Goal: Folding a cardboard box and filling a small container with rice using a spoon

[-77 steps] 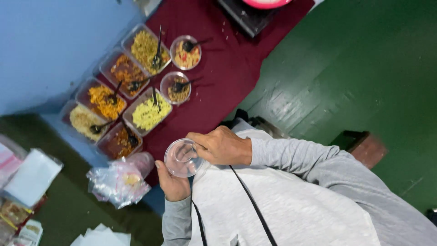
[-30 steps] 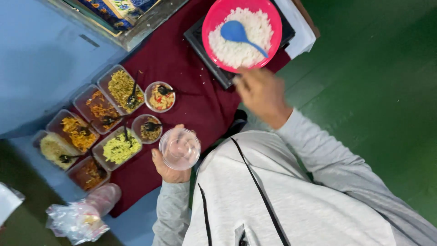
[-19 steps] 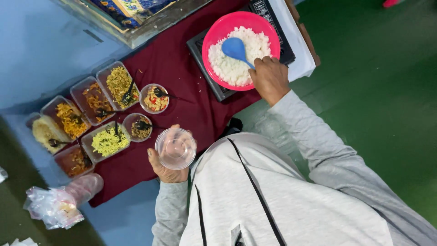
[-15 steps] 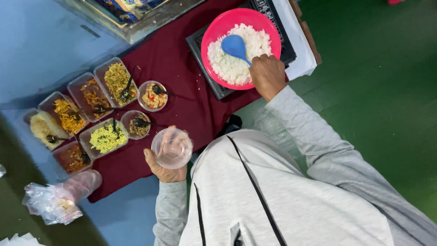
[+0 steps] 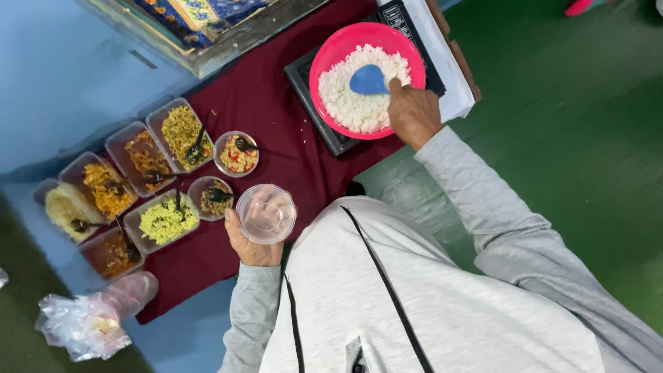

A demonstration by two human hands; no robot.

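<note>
My left hand [image 5: 250, 243] holds a clear round plastic container [image 5: 266, 213] from below, over the dark red cloth [image 5: 273, 114]; it looks empty. My right hand [image 5: 413, 114] grips the handle of a blue rice paddle [image 5: 367, 80] whose blade lies in the white rice inside a pink bowl [image 5: 326, 63]. The bowl stands on a black flat appliance [image 5: 302, 72] at the far end of the cloth. Grey sleeves cover both of my arms.
Several rectangular clear tubs of cooked food with spoons [image 5: 166, 135] stand in two rows at the left, beside two small round bowls [image 5: 236, 153]. A stack of clear cups in a plastic bag [image 5: 90, 321] lies lower left. A patterned tray [image 5: 200, 21] sits at the top; the floor is green [image 5: 573, 117].
My right hand left the clear container, reached up to the pink bowl and took hold of the blue paddle. My left hand kept the container, now held alone.
</note>
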